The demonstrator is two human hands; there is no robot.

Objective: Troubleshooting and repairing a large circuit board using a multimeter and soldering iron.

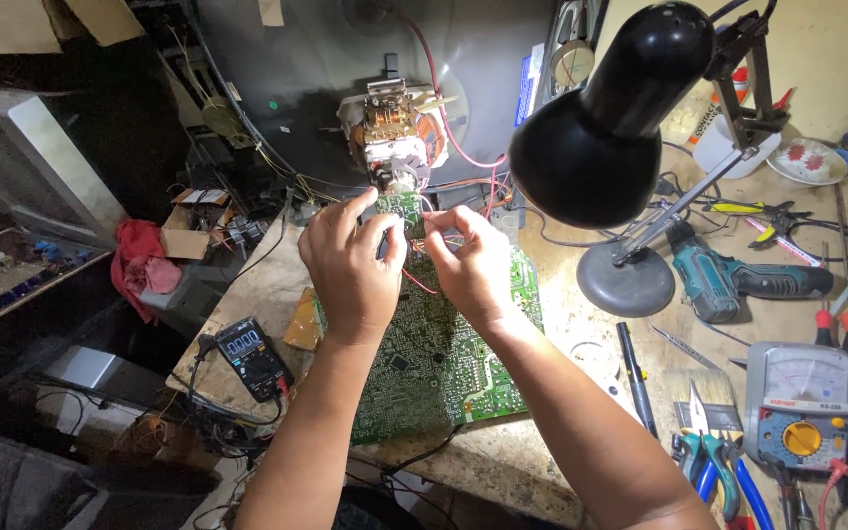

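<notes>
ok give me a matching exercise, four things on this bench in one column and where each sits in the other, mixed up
Things:
1. digital multimeter
2. cordless drill
3. analogue meter
4. small circuit board

Places:
A. right of the lamp base
B. between the left hand and right hand
C. bench's left edge, beside the big green board
D. near right corner, by the pliers

Pairs: 1-C, 2-A, 3-D, 4-B
</notes>
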